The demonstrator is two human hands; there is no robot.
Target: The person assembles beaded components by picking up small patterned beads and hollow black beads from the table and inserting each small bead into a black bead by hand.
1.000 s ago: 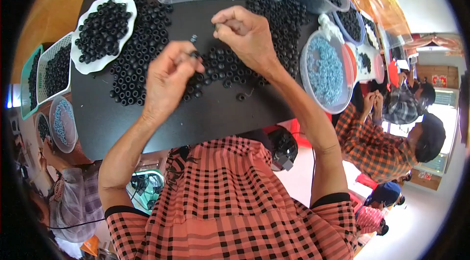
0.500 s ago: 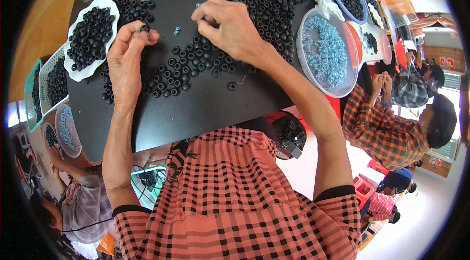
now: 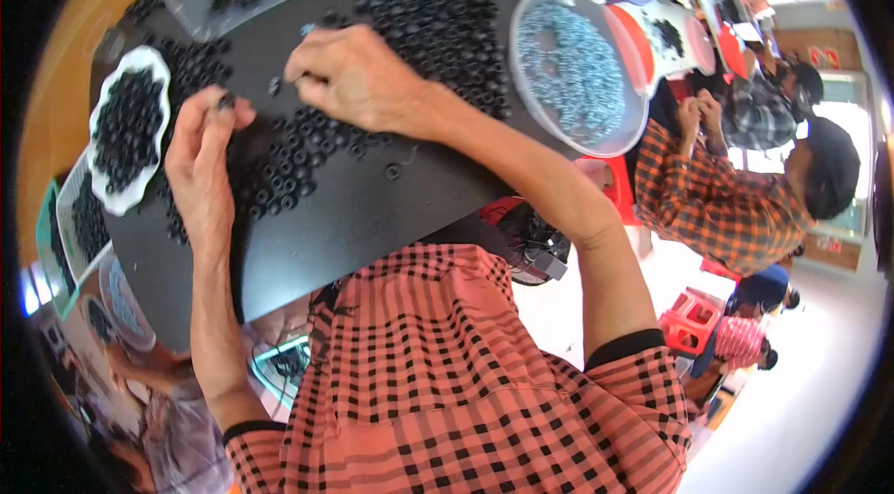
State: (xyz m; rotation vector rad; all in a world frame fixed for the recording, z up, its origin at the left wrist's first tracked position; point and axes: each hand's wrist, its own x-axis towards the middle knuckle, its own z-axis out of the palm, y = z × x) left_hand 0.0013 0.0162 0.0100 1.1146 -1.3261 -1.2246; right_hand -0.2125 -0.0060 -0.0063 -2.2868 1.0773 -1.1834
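Observation:
My left hand [image 3: 201,163] pinches a small black bead-like piece [image 3: 225,102] with a hole between thumb and fingers, above the dark table [image 3: 326,247]. To its right, my right hand [image 3: 368,84] is closed, thumb against curled fingers; what lies in the pinch is hidden. A small blue-and-white piece [image 3: 275,86] rests on the table between the hands. Just beyond the right fingers shows a blue bit [image 3: 308,28], blurred; I cannot tell if they touch it. Loose black pieces [image 3: 289,173] like the held one are scattered below the hands.
A white scalloped dish [image 3: 160,89] of black pieces stands left, a clear round tub [image 3: 626,126] of blue pieces right. A big clear bin [image 3: 191,14] lies at the far side. Co-workers sit on both sides, one in an orange plaid shirt [image 3: 712,196].
The whole view has shifted and tilted, so table and hands appear further left. The left hand still holds the black piece; the right hand stays closed in much the same place over the table.

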